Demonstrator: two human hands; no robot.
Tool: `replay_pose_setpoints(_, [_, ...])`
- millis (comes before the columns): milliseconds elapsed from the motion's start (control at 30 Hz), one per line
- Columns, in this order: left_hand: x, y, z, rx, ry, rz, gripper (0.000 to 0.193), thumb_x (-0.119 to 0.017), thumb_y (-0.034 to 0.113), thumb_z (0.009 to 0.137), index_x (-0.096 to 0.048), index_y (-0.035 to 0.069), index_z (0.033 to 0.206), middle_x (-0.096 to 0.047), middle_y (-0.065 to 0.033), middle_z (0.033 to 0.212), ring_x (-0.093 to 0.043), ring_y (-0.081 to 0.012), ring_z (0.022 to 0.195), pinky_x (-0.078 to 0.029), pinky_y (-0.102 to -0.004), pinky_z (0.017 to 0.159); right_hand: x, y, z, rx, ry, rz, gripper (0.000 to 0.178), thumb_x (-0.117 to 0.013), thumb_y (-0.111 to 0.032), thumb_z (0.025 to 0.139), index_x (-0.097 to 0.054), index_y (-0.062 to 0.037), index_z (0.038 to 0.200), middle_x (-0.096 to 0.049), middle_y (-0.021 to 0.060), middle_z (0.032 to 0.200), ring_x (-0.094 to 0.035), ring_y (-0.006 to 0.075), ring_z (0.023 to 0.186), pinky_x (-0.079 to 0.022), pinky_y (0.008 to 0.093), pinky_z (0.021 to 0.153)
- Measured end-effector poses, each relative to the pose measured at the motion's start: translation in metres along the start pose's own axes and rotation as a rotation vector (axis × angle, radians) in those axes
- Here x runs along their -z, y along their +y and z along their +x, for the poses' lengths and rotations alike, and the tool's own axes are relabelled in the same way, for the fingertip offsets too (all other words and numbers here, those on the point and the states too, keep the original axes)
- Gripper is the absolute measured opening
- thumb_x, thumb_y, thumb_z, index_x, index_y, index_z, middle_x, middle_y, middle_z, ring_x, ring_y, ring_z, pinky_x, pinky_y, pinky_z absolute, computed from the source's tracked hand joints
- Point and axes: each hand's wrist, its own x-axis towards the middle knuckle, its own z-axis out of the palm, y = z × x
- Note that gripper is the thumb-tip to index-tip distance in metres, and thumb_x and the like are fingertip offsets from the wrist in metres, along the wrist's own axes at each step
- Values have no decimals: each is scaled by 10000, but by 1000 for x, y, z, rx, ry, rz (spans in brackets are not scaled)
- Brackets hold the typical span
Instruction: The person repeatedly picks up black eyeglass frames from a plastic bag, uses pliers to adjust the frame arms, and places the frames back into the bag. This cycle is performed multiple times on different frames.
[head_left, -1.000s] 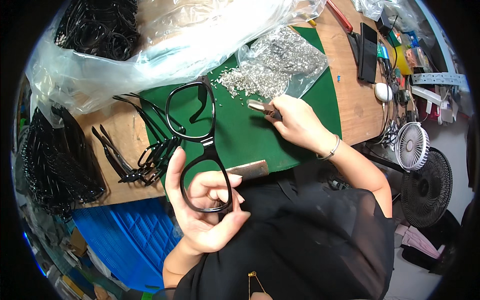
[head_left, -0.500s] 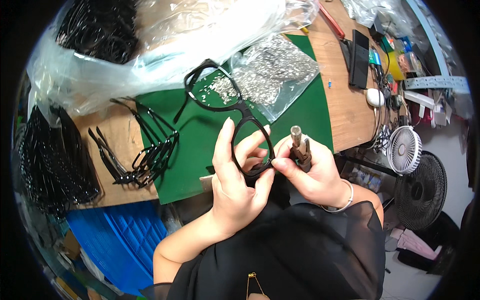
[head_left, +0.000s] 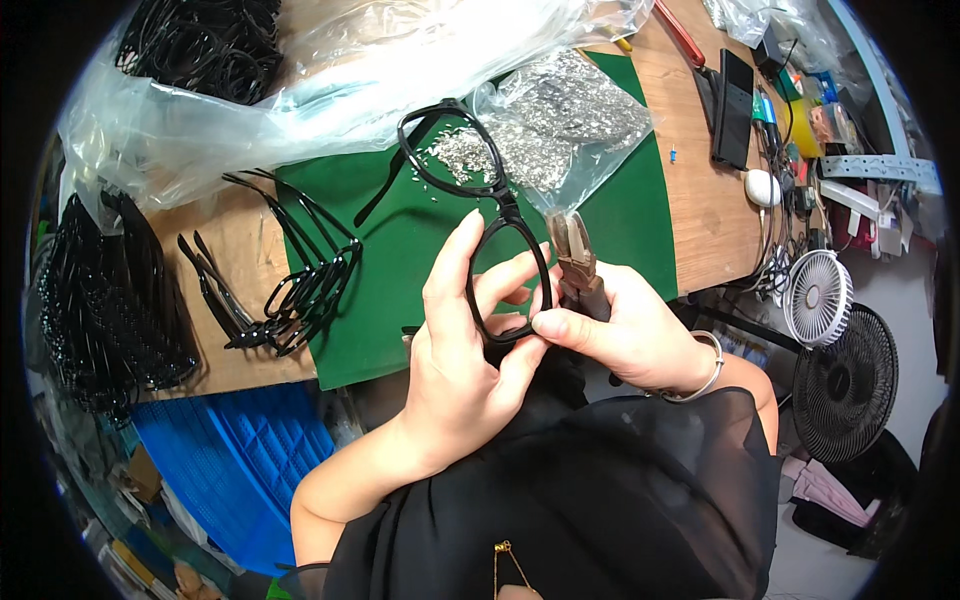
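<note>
Closed round the lower rim of a black eyeglass frame (head_left: 508, 206), my left hand (head_left: 450, 365) keeps it tilted above the green mat (head_left: 375, 300). One temple of the frame points down to the left. My right hand (head_left: 640, 330) grips brown metal pliers (head_left: 574, 262), jaws upward, while its thumb presses the frame's lower right corner. Whether a small part sits under that thumb is hidden. Beyond the frame lie a pile of tiny silvery pieces (head_left: 462, 155) and a clear bag (head_left: 590, 110) full of them.
Several black eyeglass frames (head_left: 310, 290) lie at the mat's left edge. Black bundles (head_left: 115, 310) and a large plastic sheet (head_left: 210, 150) cover the far left. A phone (head_left: 733, 110), cables and a white fan (head_left: 818, 297) are at right; a blue basket (head_left: 230, 470) stands lower left.
The pliers have swung from pointing toward me to jaws upward and away. My right thumb remains at the frame's corner. The whole view has shifted slightly.
</note>
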Motion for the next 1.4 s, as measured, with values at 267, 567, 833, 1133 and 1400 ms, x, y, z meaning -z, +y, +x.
replay_pose_setpoints(267, [9, -4, -7, 43, 23, -264, 834, -593, -131, 703, -65, 3, 1334, -475, -186, 1204, -542, -207, 1009, -498, -300, 824, -14, -8, 4, 31, -33, 19, 146, -586, -121, 846, -483, -19, 864, -490, -1, 834, -436, 62, 771, -385, 213, 704])
replay_pose_setpoints(567, [29, 5, -13, 118, -54, -349, 836, -574, -141, 730, -29, 21, 1342, -465, -212, 1213, -591, -203, 944, -472, -281, 828, 7, -21, 1, -55, -326, -710, 289, -563, -247, 841, -522, 22, 940, -567, 152, 774, -570, 268, 716, -450, 341, 651])
replay_pose_setpoints(833, [27, 6, -8, 224, -83, -315, 874, -606, -101, 735, -19, 67, 1360, -460, -224, 1218, -603, -205, 920, -491, -257, 769, 3, -27, 7, 9, -348, -999, 277, -581, -228, 813, -510, 39, 820, -580, 209, 726, -583, 363, 699, -464, 413, 609])
replay_pose_setpoints(1133, [26, 6, -5, 307, -74, -295, 859, -611, -112, 723, -57, 71, 1354, -470, -227, 1202, -605, -215, 912, -500, -264, 760, 17, -20, 10, 61, -359, -988, 309, -583, -259, 805, -535, 44, 838, -579, 223, 780, -578, 367, 775, -457, 413, 685])
replay_pose_setpoints(1400, [36, -11, -9, 146, -256, -353, 949, -690, -67, 648, -76, 133, 1344, -495, -168, 1096, -534, -112, 702, -473, -228, 624, 46, 36, 23, 233, -72, -1154, 182, -611, -173, 743, -547, -29, 834, -569, 153, 767, -566, 321, 768, -451, 397, 673])
